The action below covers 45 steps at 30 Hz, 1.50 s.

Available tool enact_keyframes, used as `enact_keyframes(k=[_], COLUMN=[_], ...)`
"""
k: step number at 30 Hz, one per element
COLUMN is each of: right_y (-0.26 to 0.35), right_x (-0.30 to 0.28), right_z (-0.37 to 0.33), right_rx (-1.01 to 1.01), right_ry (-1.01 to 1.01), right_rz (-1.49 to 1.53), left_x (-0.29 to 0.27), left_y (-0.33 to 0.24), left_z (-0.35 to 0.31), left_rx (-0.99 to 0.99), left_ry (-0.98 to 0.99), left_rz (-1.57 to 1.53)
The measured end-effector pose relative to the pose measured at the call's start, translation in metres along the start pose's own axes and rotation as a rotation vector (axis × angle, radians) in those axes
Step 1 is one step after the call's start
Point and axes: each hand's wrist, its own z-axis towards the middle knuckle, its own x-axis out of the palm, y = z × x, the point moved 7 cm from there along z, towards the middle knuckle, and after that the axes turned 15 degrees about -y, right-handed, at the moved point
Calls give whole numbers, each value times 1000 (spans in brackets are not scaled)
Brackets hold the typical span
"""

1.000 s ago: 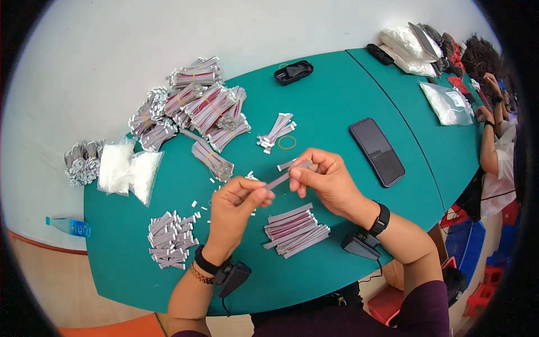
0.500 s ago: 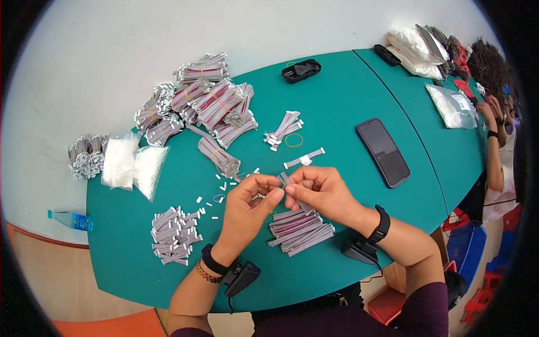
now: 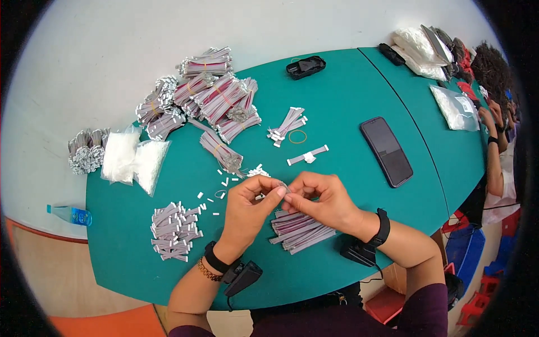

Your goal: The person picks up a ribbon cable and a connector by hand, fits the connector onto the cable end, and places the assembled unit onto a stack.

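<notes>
My left hand (image 3: 251, 209) and my right hand (image 3: 324, 203) meet over the table, fingertips close together. Both are closed in a pinch on a short grey ribbon cable (image 3: 284, 186), most of it hidden by the fingers. Just below my right hand lies a stack of grey and purple ribbon cables (image 3: 300, 233). Small white connector pieces (image 3: 257, 171) are scattered beyond and left of my left hand. A heap of short cables with white ends (image 3: 175, 231) rests to the left. Beyond my fingers, one single cable (image 3: 308, 155) with white ends lies flat.
Bundled cables (image 3: 216, 101) are piled at the far left, beside clear bags of white pieces (image 3: 149, 165). A few cables (image 3: 287, 126) and a rubber band (image 3: 297, 136) lie farther off. A phone (image 3: 386, 151) lies to the right on the green table (image 3: 337, 101). Another person's hands (image 3: 491, 115) are at far right.
My fingertips have drawn closer together, and less of the ribbon cable shows between them. The whole view has shifted slightly; the things on the table stay in place.
</notes>
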Motion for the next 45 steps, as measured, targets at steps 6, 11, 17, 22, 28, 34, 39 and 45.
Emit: enact_keyframes(k=[6, 11, 17, 22, 28, 34, 39, 45], right_y=[-3, -2, -3, -4, -3, -3, -5, -2], right_x=[-2, -3, -2, -1, 0, 1, 1, 0], right_z=[0, -2, -3, -3, -4, -4, -2, -3], right_rx=[35, 55, 67, 106, 101, 138, 118, 117], right_ry=[-29, -74, -80, -73, -55, -55, -56, -50], right_rz=[15, 70, 97, 164, 183, 222, 201, 196], left_x=[1, 1, 2, 3, 1, 4, 4, 5], left_y=[-3, 1, 5, 3, 4, 18, 9, -5], left_z=[-2, -6, -7, -7, -5, -4, -6, -7], left_rx=[11, -20, -16, 34, 29, -198, 2, 237], left_ry=[-13, -39, -84, -83, -25, -4, -19, 3], left_rz=[22, -74, -125, -118, -110, -264, -153, -30])
